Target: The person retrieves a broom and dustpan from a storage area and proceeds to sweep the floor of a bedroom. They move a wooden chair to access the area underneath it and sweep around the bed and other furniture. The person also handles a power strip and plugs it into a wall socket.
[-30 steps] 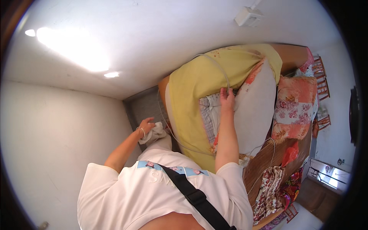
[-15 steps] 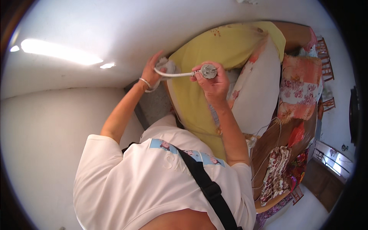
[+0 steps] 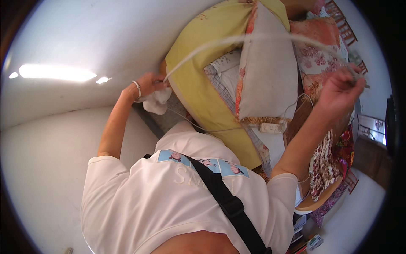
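Observation:
My right hand (image 3: 339, 94) is at the far right, closed around the plug end of a white power cord (image 3: 237, 39). The grey plug (image 3: 356, 78) is partly hidden by the fingers and smeared by motion. In a high arch the cord crosses above the bed to my left hand (image 3: 153, 84), which wears a silver bangle. Its fingers are closed on the cord. A bunched white cloth (image 3: 156, 102) hangs just under that hand; whether the fingers also grip it I cannot tell.
Below the arch lie a yellow bed cover (image 3: 192, 72) and a long pale pillow (image 3: 270, 72) with orange trim. A white power strip (image 3: 271, 127) with a thin lead rests near the pillow's lower end. Patterned cloths (image 3: 317, 55) stretch along the right. A white wall (image 3: 59, 139) stands left.
My right hand has swung far to the right with the plug, drawing the cord out into a long arch. My left hand has moved slightly left and lower, its fingers closing on the cord.

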`<state>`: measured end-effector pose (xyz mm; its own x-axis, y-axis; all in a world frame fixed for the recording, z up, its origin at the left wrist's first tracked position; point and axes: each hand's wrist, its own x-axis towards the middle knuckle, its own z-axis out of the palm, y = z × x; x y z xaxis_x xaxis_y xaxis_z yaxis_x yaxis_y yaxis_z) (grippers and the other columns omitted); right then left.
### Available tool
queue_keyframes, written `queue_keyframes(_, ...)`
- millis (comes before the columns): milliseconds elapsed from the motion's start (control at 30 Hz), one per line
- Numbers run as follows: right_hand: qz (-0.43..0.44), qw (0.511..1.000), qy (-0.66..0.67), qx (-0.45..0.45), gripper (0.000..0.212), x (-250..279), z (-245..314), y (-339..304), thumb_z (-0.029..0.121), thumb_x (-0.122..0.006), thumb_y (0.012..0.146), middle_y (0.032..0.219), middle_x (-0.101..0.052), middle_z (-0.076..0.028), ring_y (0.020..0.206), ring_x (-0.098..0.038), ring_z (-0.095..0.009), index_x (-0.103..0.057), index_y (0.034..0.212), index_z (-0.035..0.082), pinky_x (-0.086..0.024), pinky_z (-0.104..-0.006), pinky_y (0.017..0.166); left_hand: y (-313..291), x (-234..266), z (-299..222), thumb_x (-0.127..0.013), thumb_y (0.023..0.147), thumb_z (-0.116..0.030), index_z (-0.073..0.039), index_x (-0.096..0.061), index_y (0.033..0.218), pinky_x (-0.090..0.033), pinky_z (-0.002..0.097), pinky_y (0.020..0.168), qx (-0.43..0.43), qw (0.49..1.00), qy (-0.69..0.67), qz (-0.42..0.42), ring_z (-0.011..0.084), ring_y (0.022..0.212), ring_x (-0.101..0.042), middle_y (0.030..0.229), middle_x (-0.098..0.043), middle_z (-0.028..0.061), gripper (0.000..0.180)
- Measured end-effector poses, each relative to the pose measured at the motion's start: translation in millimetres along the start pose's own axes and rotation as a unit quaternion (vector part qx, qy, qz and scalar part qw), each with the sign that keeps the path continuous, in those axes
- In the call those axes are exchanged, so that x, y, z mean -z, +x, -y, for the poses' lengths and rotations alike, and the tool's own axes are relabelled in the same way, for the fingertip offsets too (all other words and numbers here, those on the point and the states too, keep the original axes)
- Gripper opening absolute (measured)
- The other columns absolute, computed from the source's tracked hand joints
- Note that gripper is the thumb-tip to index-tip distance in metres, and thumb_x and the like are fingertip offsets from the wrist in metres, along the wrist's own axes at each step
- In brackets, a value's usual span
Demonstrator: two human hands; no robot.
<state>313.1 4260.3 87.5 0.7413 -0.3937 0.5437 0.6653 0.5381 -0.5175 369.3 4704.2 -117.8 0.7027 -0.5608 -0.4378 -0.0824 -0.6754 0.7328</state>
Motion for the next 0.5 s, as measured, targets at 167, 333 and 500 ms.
queue_keyframes(167,-0.056,0.991,-0.004,0.119,0.017,22.8,71.1,17.9,0.011,-0.055,0.084,0.088,-0.049,-0.012,0.079,-0.05,-0.016,-0.046,0.09,-0.004,-0.047,-0.0243,0.07,5.0,35.6,-122.2,-0.052,0.088,-0.019,0.0,-0.06,0.085,-0.042,0.0234,0.07,-0.203,0.952,-0.213,-0.079,0.0064,0.075,-0.049,0.078,-0.058,-0.0019,0.02)
queue_keyframes(333,-0.028,0.988,0.065,0.134,0.017,21.2,106.2,3.4,0.002,-0.049,0.084,0.094,-0.046,-0.018,0.082,-0.049,-0.019,-0.041,0.094,-0.01,-0.048,-0.0269,0.076,42.6,65.8,-231.1,-0.049,0.085,-0.016,-0.006,-0.056,0.098,-0.037,0.0223,0.049,-0.343,0.831,-0.387,-0.206,0.0065,0.054,-0.043,0.066,-0.053,-0.0012,0.017)
queue_keyframes(500,-0.024,0.984,0.035,0.175,0.013,18.2,125.8,5.2,0.002,-0.049,0.084,0.091,-0.046,-0.019,0.082,-0.049,-0.021,-0.042,0.088,-0.008,-0.048,-0.0288,0.076,44.8,124.6,-311.8,-0.044,0.09,-0.024,-0.006,-0.056,0.075,-0.039,0.0201,0.057,-0.508,0.758,-0.237,-0.334,0.0076,0.062,-0.048,0.069,-0.054,0.0002,0.026)
